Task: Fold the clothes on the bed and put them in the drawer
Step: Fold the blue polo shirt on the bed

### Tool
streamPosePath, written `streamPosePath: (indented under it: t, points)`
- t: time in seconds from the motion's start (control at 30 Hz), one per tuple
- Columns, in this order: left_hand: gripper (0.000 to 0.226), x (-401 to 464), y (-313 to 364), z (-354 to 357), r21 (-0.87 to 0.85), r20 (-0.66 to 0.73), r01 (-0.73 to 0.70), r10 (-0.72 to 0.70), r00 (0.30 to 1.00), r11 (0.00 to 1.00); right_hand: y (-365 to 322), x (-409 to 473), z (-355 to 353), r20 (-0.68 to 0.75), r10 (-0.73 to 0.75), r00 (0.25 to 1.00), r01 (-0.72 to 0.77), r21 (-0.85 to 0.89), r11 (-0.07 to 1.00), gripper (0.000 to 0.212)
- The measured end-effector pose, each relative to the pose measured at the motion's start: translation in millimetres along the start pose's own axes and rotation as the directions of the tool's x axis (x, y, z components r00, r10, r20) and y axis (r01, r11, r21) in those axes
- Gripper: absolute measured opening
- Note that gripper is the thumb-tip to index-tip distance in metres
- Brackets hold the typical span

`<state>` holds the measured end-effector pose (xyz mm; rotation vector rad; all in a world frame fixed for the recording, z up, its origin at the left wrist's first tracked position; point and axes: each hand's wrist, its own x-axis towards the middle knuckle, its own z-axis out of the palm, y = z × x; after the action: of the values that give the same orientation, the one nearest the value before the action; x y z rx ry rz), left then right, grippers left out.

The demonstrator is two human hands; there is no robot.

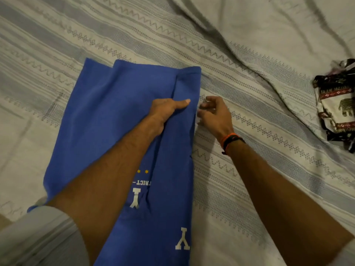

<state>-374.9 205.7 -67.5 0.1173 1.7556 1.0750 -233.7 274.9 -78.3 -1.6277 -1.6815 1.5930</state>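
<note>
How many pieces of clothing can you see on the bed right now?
2. A blue T-shirt lies mid-bed under the left hand; an elephant-print garment sits at the right edge. Others may lie out of view.
</note>
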Motion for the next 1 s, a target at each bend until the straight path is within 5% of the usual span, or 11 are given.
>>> streamPosePath:
  t: [0.23, 0.37, 0.5, 0.67, 0.77, 0.9, 1.0]
  points:
    - [0.023, 37, 36, -1, -0.106, -0.014, -0.137, 0.136, 0.991, 0.985, -31, 57, 11, 0.080, -0.026, 0.996, 0.021, 0.066, 0.998, 0.040]
    - [0.075, 55, 39, -16, -0.221, 0.017, -0.092, 0.099, 0.995, 0.971, -44, 79, 20, 0.083, 0.033, 0.996, -0.041, 0.096, 0.995, 0.040]
    - [0.034, 65, 39, -18, -0.232, -0.076, -0.173, 0.160, 0.984, 0.957, -53, 94, 20, 0.013, 0.003, 1.000, -0.003, -0.002, 1.000, 0.011]
    - [0.029, 83, 42, -18, 0.140, -0.245, -0.277, 0.304, 0.921, 0.951, -43, 92, 24, -0.154, -0.078, 0.985, 0.059, -0.119, 0.991, 0.014]
    - [0.035, 85, 42, -20, 0.223, -0.252, -0.281, 0.334, 0.908, 0.933, -41, 93, 24, -0.195, -0.061, 0.979, 0.056, -0.035, 0.998, 0.018]
    - [0.039, 76, 39, -18, 0.460, -0.294, -0.411, 0.572, 0.766, 0.787, -40, 87, 22, -0.304, -0.236, 0.923, 0.190, -0.172, 0.967, 0.014]
    - [0.034, 57, 25, -16, 0.622, -0.182, -0.600, 0.837, 0.515, 0.504, -36, 63, 27, -0.222, -0.617, 0.755, 0.493, -0.429, 0.757, 0.003]
